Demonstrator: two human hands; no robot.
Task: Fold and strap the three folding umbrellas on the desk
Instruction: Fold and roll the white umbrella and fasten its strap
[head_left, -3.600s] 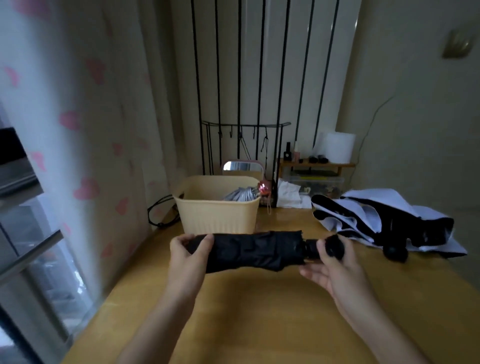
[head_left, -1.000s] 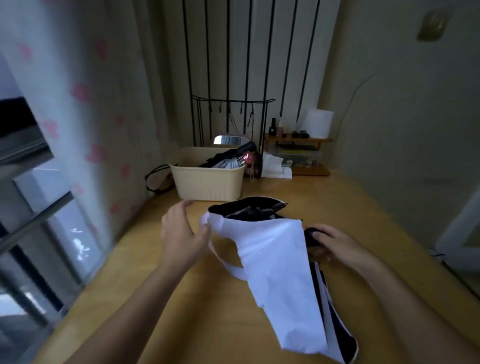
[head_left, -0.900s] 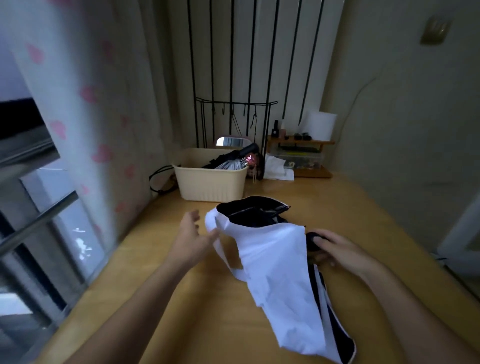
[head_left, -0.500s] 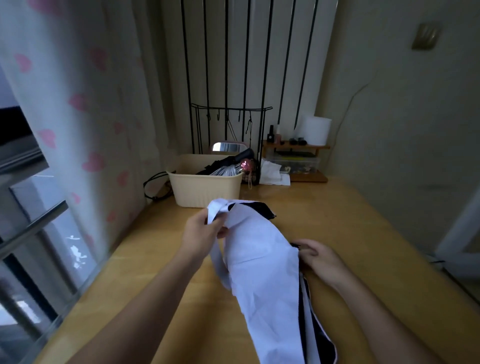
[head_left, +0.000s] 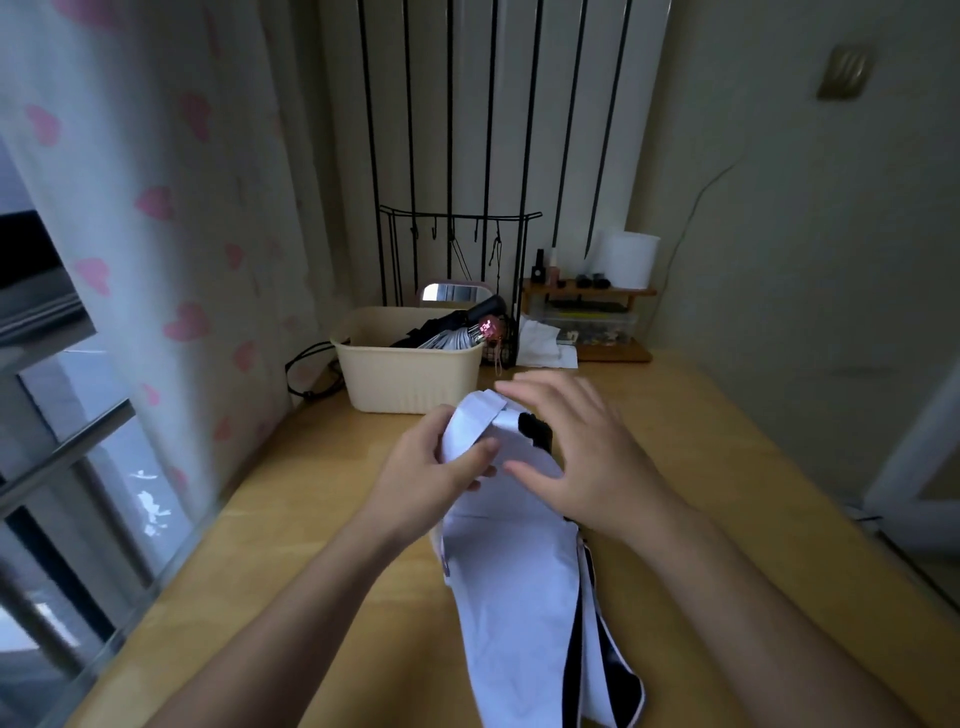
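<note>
A white umbrella with black lining (head_left: 519, 582) hangs loose over the wooden desk (head_left: 727, 457), its canopy trailing toward me. My left hand (head_left: 431, 478) pinches the canopy's upper edge between thumb and fingers. My right hand (head_left: 576, 447) hovers over the top of the canopy with fingers spread and straight, touching the fabric. A folded black umbrella (head_left: 452, 325) lies in the cream basket (head_left: 410, 379) at the back, beside another silvery folded one (head_left: 452, 340).
A wire hook rack (head_left: 457, 249), small mirror (head_left: 449, 292), wooden shelf with bottles and a paper roll (head_left: 592, 291) and tissues (head_left: 545, 348) line the desk's far edge. A heart-print curtain (head_left: 171, 260) and window are on the left; the wall is on the right.
The black umbrella went into the basket. I took up the white one; my left hand lifted its edge, and my right hand has left the handle and risen over the canopy top.
</note>
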